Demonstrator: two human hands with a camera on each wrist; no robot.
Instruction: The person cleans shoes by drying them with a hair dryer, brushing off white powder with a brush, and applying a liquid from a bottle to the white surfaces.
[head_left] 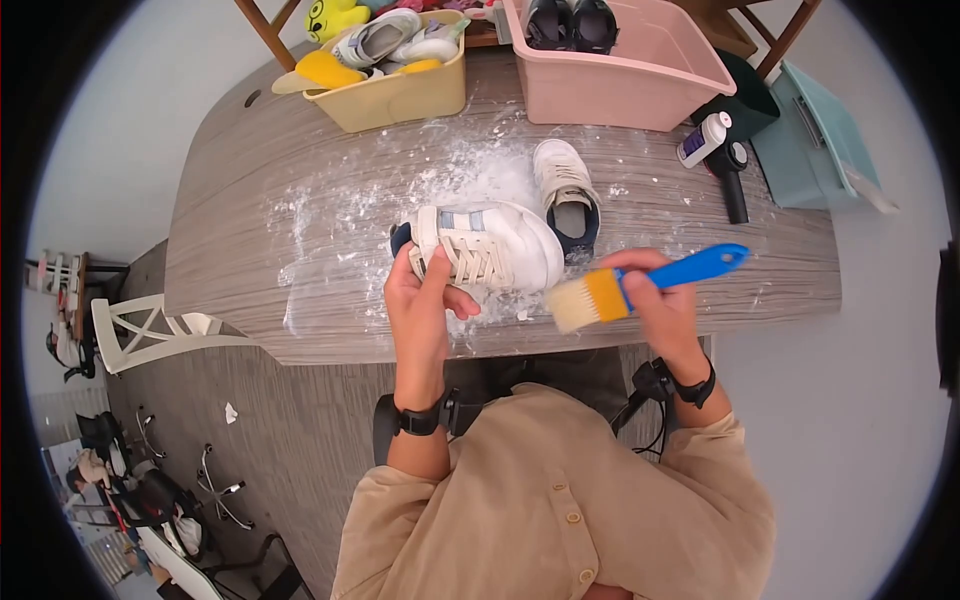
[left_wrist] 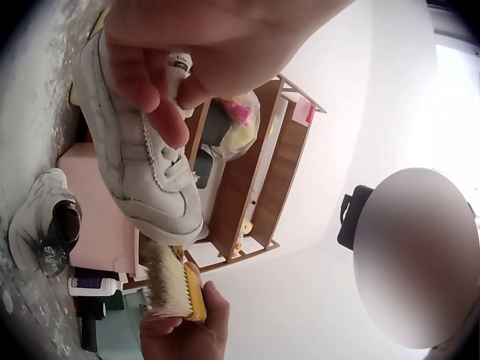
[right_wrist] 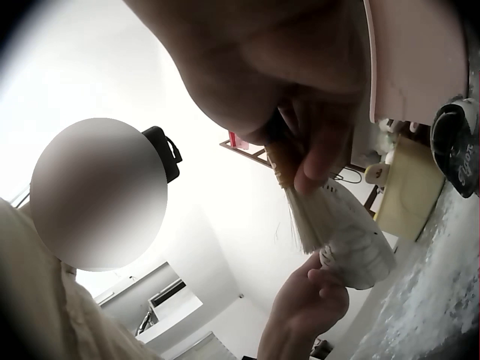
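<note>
A white lace-up sneaker is held over the table by my left hand, which grips it near the heel, thumb over the laced side. In the left wrist view the sneaker hangs toe down with the brush bristles close at its toe. My right hand grips the blue handle of a wide paintbrush with a yellow ferrule and pale bristles, pointing left beside the toe. The matching sneaker stands on the table behind, its dark lining showing.
White powder is scattered over the wooden table. At the back stand a yellow bin of shoes and a pink bin with dark shoes. A white bottle, a black handheld device and a teal bin are at right.
</note>
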